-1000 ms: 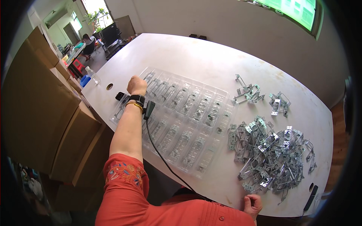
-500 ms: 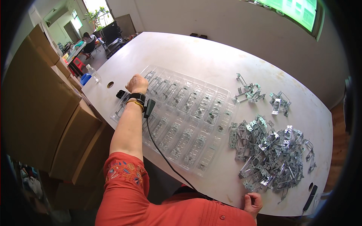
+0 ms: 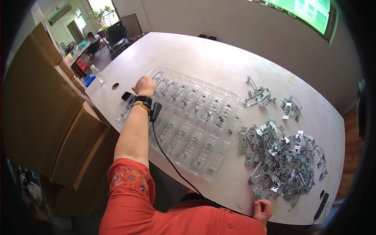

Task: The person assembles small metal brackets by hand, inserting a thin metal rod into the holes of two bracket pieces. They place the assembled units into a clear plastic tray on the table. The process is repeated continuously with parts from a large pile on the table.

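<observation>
A clear plastic tray with rows of long compartments lies on the white table, most of its slots holding thin metal brackets. My left hand is closed at the tray's far left end, by a bracket in the corner slot. Its fingertips are hidden behind the back of the hand, so what they hold does not show. Down at the near table edge, my right hand rests with its fingers curled in, and nothing shows in it. A large heap of loose metal brackets lies to the tray's right.
More brackets lie in small groups beyond the heap. A black cable runs from a device at my left wrist across the tray's near side. Cardboard boxes stand along the left. A clear bottle stands at the table's left edge.
My left hand has shifted very slightly at the tray's far left end and stays closed. My right hand has not moved.
</observation>
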The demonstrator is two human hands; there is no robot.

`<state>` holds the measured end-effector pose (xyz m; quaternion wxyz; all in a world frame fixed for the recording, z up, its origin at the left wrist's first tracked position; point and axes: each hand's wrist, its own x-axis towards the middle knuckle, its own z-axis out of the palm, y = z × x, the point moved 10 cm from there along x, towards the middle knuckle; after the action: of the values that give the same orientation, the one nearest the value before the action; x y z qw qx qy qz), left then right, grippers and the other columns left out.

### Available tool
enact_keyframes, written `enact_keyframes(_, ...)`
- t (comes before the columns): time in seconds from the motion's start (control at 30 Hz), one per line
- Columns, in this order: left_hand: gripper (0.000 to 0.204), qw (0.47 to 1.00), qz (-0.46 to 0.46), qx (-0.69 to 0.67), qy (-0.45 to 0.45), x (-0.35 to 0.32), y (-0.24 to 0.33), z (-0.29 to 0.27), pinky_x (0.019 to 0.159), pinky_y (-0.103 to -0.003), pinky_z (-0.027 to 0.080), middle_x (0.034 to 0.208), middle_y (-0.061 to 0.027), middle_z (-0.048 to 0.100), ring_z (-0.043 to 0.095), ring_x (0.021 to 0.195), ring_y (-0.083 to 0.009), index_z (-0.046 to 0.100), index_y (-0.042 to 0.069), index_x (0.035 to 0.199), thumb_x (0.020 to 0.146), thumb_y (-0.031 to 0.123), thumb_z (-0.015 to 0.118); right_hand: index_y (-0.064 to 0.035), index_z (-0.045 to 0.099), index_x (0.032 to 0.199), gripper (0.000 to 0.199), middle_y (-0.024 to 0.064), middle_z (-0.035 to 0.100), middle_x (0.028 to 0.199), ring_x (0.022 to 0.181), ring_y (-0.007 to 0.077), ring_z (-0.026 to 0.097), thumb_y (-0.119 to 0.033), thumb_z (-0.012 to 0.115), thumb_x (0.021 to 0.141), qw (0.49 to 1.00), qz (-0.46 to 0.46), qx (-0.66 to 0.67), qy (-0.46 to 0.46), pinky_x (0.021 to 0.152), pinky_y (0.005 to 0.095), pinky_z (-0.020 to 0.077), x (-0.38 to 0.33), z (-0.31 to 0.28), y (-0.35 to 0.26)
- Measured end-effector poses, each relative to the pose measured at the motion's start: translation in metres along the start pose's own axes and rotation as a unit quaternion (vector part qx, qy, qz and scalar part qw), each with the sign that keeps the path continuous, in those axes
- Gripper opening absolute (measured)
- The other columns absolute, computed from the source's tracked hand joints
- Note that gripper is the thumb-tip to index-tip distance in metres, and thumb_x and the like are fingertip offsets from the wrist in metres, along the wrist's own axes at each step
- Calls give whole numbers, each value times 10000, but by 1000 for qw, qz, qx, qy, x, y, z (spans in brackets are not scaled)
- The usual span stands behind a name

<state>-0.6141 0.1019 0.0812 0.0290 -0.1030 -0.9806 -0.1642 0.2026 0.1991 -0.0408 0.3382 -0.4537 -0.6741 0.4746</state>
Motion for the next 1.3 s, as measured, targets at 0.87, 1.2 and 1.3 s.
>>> enact_keyframes(0.87, 328, 899, 345, -184, 200, -162, 76, -187, 880, -387, 614, 1055, -210, 830, 801, 933, -283, 788, 17, 1304, 1029, 161, 685, -46, 737, 1130, 94, -7, 718, 980, 875, 70, 648, -46, 788, 1051, 998, -51, -23, -36, 786, 245, 534, 5, 12, -40)
enact_keyframes(1.2, 306, 808, 496, -318, 26, -489, 123, -160, 998, -391, 565, 1140, -136, 783, 724, 1097, -282, 799, 12, 1235, 933, -37, 802, -34, 742, 1137, 147, 68, 736, 1048, 914, 166, 700, 12, 801, 1010, 982, -130, 3, -137, 810, 289, 563, 1, 13, -47)
enact_keyframes(1.3, 311, 785, 526, -316, -89, -539, 143, -102, 1021, -383, 558, 1227, -169, 773, 732, 1144, -297, 778, -7, 1253, 946, -55, 774, -27, 749, 1125, 158, 86, 742, 1039, 887, 182, 702, 36, 806, 991, 978, -119, 22, -172, 777, 303, 571, -3, 3, -48)
